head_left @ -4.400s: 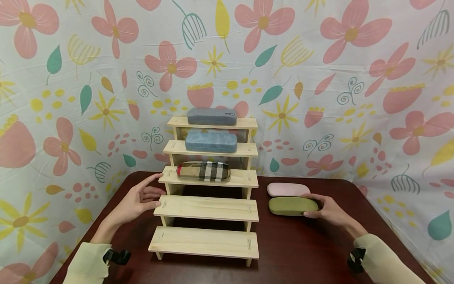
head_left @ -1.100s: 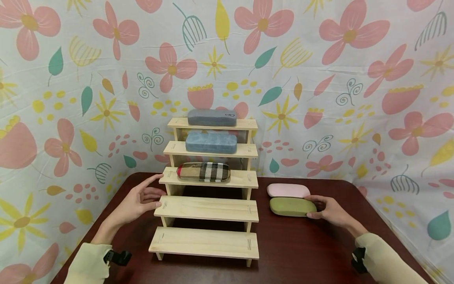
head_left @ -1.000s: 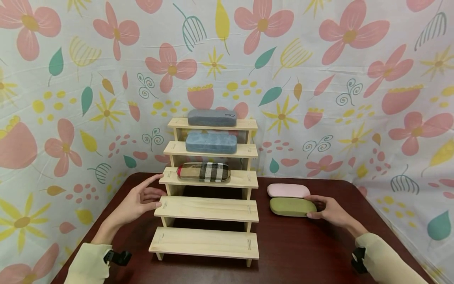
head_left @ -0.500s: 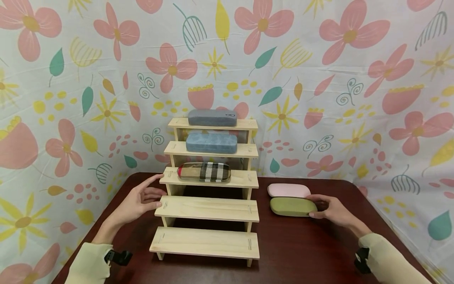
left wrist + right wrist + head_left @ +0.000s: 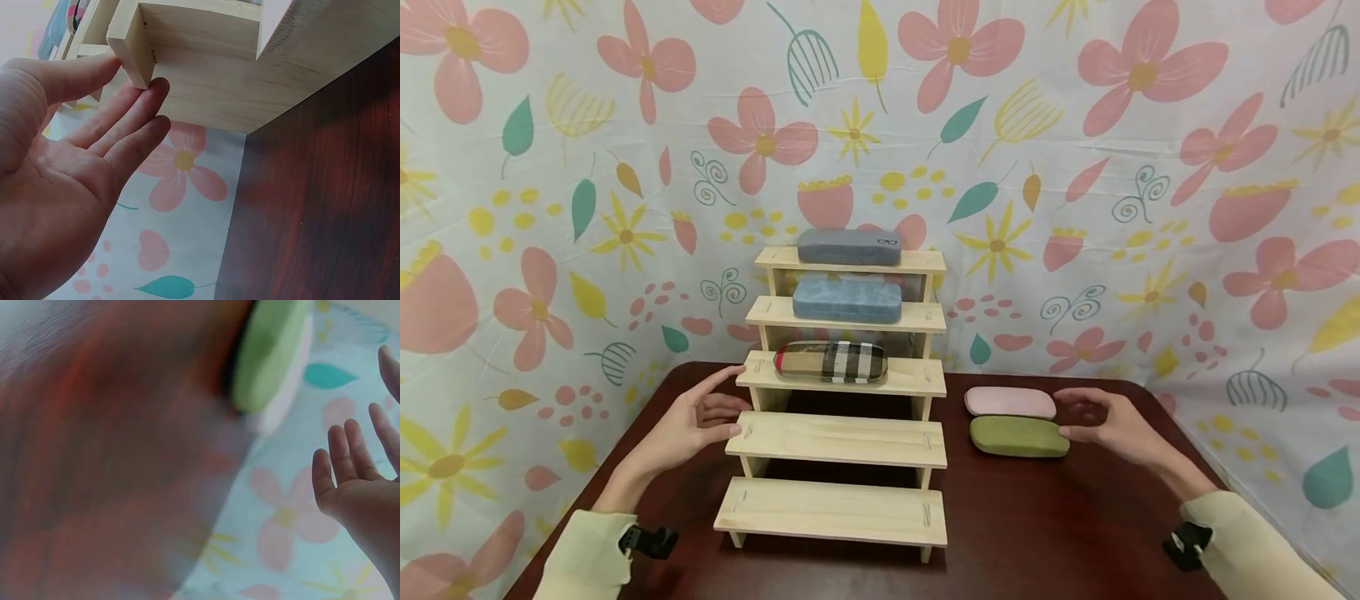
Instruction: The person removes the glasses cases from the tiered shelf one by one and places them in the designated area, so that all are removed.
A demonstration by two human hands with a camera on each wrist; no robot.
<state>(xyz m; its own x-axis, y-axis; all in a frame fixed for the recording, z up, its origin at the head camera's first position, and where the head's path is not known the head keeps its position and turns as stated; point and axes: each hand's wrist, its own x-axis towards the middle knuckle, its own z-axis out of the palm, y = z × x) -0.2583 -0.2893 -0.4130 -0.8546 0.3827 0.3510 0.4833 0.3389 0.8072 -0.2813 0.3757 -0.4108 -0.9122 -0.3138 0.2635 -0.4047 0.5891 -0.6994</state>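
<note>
floral-print fabric backdrop (image 5: 955, 192); dark red-brown tabletop (image 5: 1037, 517). landmark: pale wooden five-step rack (image 5: 831, 508), bearing, from top down, grey oblong case (image 5: 848, 247), light-blue boxy case (image 5: 847, 301), plaid oblong case (image 5: 831, 362). right of rack: olive-green oblong case (image 5: 1018, 436), pale-pink oblong case (image 5: 1009, 402) behind. left hand (image 5: 681, 425): fingers extended, touching rack's left side. right hand (image 5: 1120, 429): farther right of rack, fingers relaxed, gripping nothing. judged step: handling the loose pair; next move calls for a pinch at one end.
</note>
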